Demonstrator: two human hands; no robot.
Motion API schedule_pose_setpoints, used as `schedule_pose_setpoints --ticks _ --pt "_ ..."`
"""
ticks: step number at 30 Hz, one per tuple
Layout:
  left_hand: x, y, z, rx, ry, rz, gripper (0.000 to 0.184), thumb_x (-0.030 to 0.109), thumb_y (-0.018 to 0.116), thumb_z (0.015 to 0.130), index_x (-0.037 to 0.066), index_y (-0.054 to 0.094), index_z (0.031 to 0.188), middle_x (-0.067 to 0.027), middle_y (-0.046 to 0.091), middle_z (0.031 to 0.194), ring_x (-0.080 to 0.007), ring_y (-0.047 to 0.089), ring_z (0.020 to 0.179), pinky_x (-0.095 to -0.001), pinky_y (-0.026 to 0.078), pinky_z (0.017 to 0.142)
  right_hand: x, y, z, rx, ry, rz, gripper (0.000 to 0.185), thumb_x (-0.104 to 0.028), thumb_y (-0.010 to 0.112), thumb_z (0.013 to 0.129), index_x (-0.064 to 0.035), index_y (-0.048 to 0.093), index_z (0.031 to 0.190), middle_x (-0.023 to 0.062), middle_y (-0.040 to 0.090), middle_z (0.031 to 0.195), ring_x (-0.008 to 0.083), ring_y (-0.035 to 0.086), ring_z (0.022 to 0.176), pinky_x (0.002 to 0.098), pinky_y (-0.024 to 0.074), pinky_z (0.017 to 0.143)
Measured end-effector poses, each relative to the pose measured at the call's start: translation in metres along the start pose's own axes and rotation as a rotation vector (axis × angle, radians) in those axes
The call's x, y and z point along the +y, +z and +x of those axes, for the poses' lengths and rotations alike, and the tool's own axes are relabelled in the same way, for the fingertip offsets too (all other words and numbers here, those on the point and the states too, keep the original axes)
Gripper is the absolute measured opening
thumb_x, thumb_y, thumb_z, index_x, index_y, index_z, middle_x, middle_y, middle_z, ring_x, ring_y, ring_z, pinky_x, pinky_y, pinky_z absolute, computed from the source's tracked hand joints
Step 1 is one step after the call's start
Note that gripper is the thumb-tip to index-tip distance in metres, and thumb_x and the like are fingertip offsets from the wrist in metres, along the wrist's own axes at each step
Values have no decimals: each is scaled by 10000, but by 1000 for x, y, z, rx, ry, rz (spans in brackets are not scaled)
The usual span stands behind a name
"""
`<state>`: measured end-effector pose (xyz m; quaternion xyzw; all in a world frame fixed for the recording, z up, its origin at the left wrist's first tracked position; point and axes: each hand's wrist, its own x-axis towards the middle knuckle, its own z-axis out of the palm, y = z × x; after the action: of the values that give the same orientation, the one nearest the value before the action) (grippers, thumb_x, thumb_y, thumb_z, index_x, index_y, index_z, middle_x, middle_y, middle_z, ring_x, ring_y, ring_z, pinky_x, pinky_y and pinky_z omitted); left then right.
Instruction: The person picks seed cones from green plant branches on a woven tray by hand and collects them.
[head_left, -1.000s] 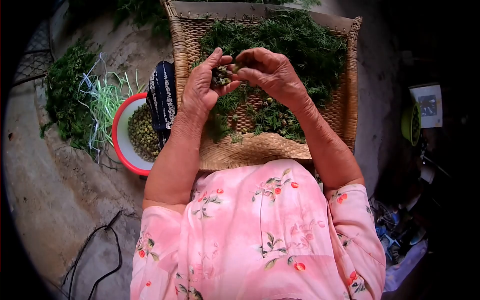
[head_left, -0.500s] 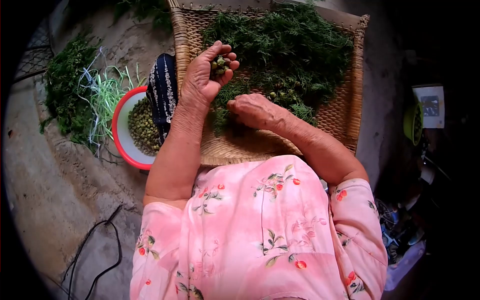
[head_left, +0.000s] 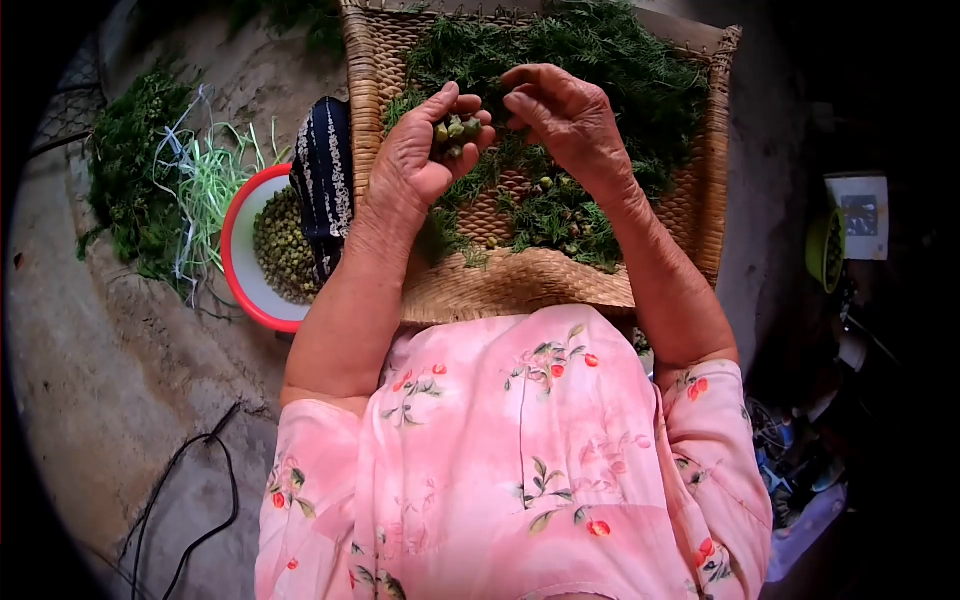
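Observation:
My left hand [head_left: 415,155] is cupped, palm up, around several small green cones [head_left: 456,134]. Just to its right, over the foliage, hovers my right hand [head_left: 570,115], its thumb and fingers bent together; whether anything is between them I cannot make out. Below both hands, a woven basket tray [head_left: 715,200] holds feathery green sprigs [head_left: 640,90]. Loose cones [head_left: 560,215] show among the sprigs near the tray's middle.
A red-rimmed white bowl [head_left: 232,250] of picked cones stands left of the tray, partly covered by dark patterned cloth [head_left: 325,180]. Farther left lie pale plastic strings [head_left: 205,190] and a green pile [head_left: 130,170]. A black cable [head_left: 235,480] crosses the floor.
My right hand has risen from the tray's lower middle, up and right, to beside the left hand. My left hand has shifted slightly right, still holding the cones.

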<state>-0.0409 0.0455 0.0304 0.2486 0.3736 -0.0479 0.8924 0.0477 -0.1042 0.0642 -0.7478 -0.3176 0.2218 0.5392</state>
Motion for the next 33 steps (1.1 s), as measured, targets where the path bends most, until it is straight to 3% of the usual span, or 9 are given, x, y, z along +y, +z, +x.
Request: schedule_pose_setpoints --ticks 1,4,7,10,21,26,27,29,33 --pt "-1 -1 0 5 -7 -2 277 333 605 861 58 606 895 -78 634 803 -179 630 672 -223 480 460 10 1 1 52 22 -103 151 -108 583 877 -47 603 1014 -2 628 794 53 580 725 207 493 596" --pt "1 -2 2 -78 28 -104 246 302 599 869 60 607 915 -73 623 831 -174 614 678 -210 475 453 17 9 -5 -403 -3 -496 56 -41 637 772 -34 603 816 56 595 682 136 578 613 303 479 553" --pt "2 -7 8 -132 81 -158 246 296 584 880 57 602 935 -71 621 833 -178 615 684 -216 483 465 28 38 -23 -716 -1 -707 102 -113 588 751 -50 649 803 150 635 771 315 634 726 388 523 613" --pt "4 -9 8 -155 69 -174 253 295 571 888 55 600 960 -73 624 836 -190 625 701 -244 509 482 30 56 -40 -841 -36 -861 119 -66 547 740 7 640 743 178 638 766 319 645 729 396 528 609" --pt "1 -1 2 -6 158 -50 206 264 603 865 67 602 926 -67 626 803 -176 627 702 -266 542 530 38 57 -49 -746 -1 -754 120 -44 534 713 19 631 742 191 631 763 347 633 747 408 526 628" --pt "-3 -4 4 93 157 8 219 270 604 864 61 593 928 -65 619 797 -179 624 701 -279 547 550 13 20 -16 -367 -78 -553 65 -30 543 716 2 568 768 192 608 718 353 618 705 421 503 604" --pt "-3 -5 4 94 157 6 219 270 604 864 61 593 928 -65 619 797 -179 624 701 -279 547 550 7 13 -11 -227 -69 -468 85 -69 563 729 -8 571 787 182 609 721 336 621 694 399 503 598" --pt "-5 -6 7 26 86 16 236 278 609 861 55 588 935 -68 618 795 -182 626 685 -289 550 552 3 1 -2 -90 -171 -445 60 -67 610 786 -29 578 819 91 608 679 148 605 603 280 488 547" --pt "-10 7 -4 -22 4 35 293 333 603 863 53 583 945 -76 620 800 -188 633 691 -303 560 573 -5 -9 4 -177 -73 -111 99 -96 578 871 -34 612 940 4 630 781 75 604 723 218 500 619"
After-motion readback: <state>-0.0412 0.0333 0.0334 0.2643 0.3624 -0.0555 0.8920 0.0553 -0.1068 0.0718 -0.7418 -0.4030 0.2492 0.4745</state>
